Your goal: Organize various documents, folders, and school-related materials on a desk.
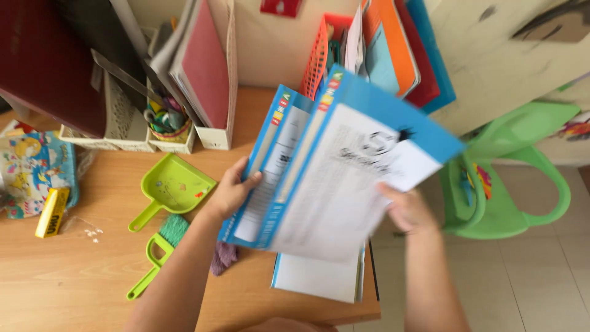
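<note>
My left hand [232, 190] grips the left edge of a bundle of blue-covered booklets [369, 104] held up over the wooden desk [80, 270]. My right hand [407, 210] holds the right side of the bundle, fingers behind a white printed sheet [344, 190] at its front. The bundle is blurred and tilted. Under it, more blue-and-white booklets [316, 280] lie flat near the desk's front right corner.
A green dustpan [172, 187] and small green brush [161, 249] lie left of my arm. White file holders [215, 74], an orange basket [319, 52] with folders, a pen pot [166, 120], a colourful book [31, 169] and yellow box [51, 212] stand around. A green plastic chair [522, 178] is right.
</note>
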